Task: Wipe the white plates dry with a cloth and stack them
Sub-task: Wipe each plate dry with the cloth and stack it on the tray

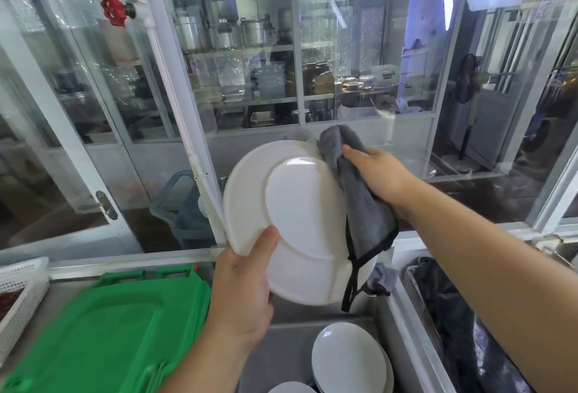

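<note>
Green trays [106,327] stacked on the steel bench [281,345] at near left, white plate [297,220] held tilted above the bench, left hand [244,295] gripping its near rim, right hand [378,173] clutching a grey cloth [359,205] against its right edge, more white plates [350,358] stacked near right.

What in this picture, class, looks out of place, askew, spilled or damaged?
Nothing stands out. The left hand holds a white plate tilted while the right hand presses a grey cloth on its edge. More white plates lean together below, unbroken, and the green trays lie stacked.
</note>
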`<control>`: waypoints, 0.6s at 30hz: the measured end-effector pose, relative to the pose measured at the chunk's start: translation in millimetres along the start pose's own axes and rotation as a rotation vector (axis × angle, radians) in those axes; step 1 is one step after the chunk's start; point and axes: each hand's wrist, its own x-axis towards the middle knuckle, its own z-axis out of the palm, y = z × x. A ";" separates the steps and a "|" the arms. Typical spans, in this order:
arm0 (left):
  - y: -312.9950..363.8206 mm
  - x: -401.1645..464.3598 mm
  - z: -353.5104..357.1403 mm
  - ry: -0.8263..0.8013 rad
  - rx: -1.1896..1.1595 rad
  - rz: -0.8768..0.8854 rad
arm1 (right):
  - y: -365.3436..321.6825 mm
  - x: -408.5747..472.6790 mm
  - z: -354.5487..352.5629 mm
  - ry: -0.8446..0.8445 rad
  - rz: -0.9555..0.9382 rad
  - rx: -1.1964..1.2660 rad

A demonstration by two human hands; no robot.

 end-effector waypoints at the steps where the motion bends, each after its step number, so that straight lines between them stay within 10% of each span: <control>1: -0.5 0.8 -0.5 0.005 0.003 0.001 | 7.2 -4.7 1.6 0.028 0.054 0.087; 18: -38.7 8.0 -0.9 0.030 0.306 0.119 | 89.1 -61.5 86.2 0.254 0.570 0.791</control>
